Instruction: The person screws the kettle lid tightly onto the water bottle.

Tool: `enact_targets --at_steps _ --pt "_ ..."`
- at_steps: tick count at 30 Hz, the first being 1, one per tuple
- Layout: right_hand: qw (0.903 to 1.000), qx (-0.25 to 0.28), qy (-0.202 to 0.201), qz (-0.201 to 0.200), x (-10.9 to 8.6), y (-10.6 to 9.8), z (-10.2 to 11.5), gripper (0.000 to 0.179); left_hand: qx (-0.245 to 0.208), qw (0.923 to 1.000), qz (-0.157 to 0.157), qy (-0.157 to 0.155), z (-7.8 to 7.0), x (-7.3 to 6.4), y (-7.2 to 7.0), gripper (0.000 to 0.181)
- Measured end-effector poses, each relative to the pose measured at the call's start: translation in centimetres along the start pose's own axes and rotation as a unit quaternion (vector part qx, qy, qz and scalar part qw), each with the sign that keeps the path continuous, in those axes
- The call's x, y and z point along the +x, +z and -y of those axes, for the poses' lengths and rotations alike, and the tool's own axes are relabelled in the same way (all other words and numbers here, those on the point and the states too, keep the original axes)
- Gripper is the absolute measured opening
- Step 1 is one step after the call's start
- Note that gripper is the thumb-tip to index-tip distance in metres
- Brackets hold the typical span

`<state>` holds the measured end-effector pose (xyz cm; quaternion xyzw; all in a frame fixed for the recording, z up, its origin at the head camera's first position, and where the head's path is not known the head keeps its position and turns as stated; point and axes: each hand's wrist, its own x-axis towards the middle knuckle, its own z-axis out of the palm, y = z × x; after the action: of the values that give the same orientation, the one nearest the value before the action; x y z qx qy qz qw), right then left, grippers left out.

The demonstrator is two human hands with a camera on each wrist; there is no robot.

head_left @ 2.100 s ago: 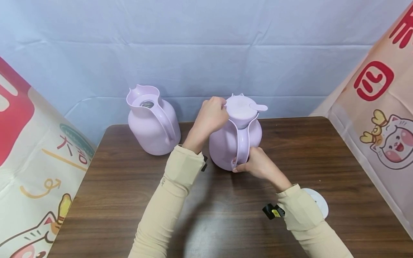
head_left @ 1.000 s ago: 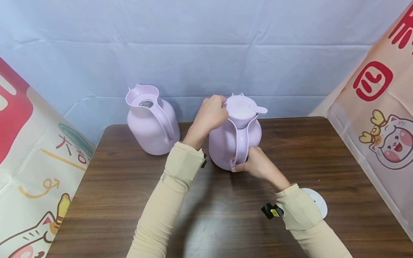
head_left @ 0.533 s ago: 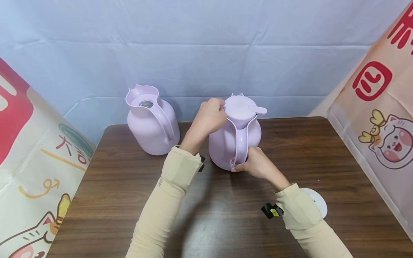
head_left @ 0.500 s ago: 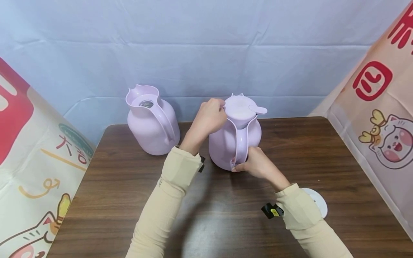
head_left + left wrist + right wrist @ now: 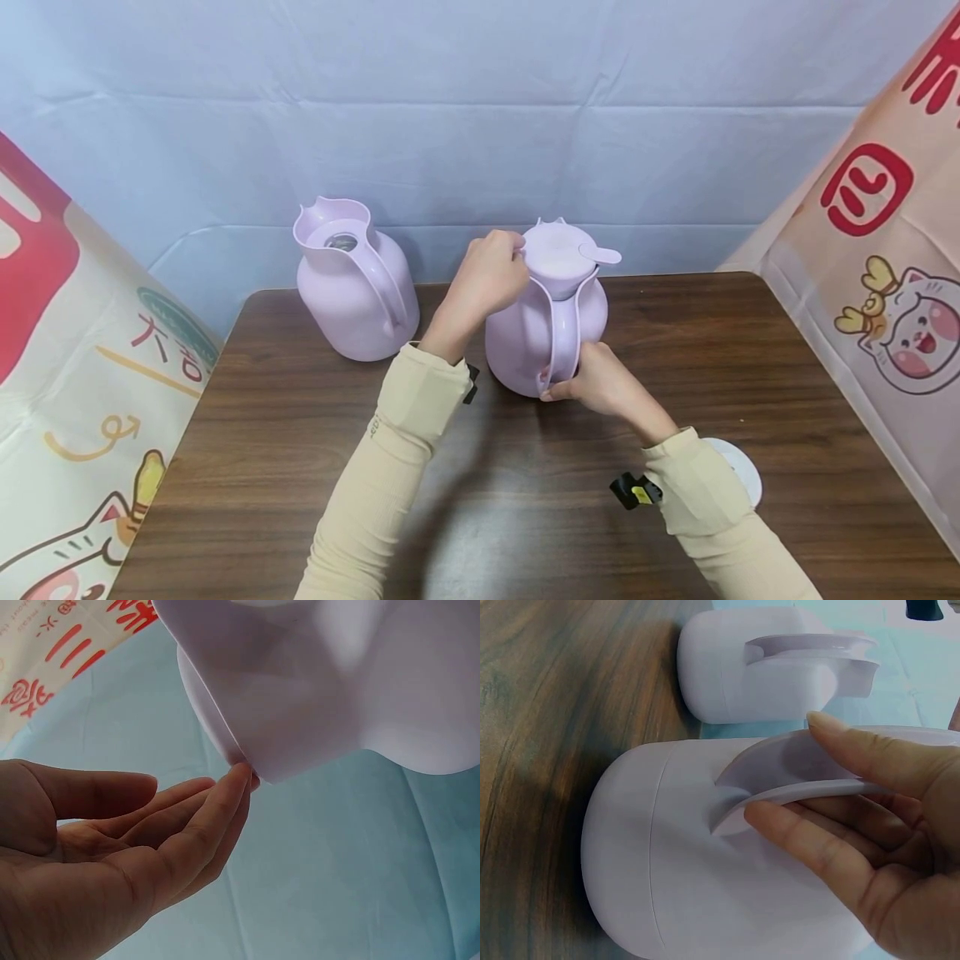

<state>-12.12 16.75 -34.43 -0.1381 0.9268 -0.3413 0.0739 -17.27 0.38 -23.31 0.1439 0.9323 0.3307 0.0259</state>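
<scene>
A lilac thermos jug stands upright on the table, its round lid seated in the collar with the lever pointing right. My right hand grips the jug low on its handle; in the right wrist view the thumb lies on one side of the handle and the fingers on the other. At the jug's upper left is my left hand. The left wrist view shows its extended fingertips against the lilac rim, thumb held apart. A second lilac jug without a lid stands to the left, mouth uncovered.
A flat white disc lies on the brown wooden table at the right, partly behind my right sleeve. A pale blue cloth hangs close behind both jugs. Printed cloths flank the table on both sides.
My left hand has shifted slightly down over the last second, staying at the lid's left side. The right hand keeps its grip, and both jugs stay in place.
</scene>
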Motion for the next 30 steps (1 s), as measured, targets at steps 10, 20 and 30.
enact_targets --at_steps 10,20,30 --pt "1.0 0.002 -0.001 0.002 -0.1 -0.1 0.1 0.022 0.004 1.0 -0.004 -0.001 -0.3 0.0 0.0 0.023" --pt "1.0 -0.001 -0.001 -0.002 0.0 0.0 0.0 0.021 0.01 0.9992 -0.036 0.01 0.1 0.3 0.2 0.033" --pt "1.0 0.001 0.003 0.0 -0.1 0.0 0.0 0.022 0.005 0.9977 -0.054 -0.041 0.1 1.2 0.3 0.013"
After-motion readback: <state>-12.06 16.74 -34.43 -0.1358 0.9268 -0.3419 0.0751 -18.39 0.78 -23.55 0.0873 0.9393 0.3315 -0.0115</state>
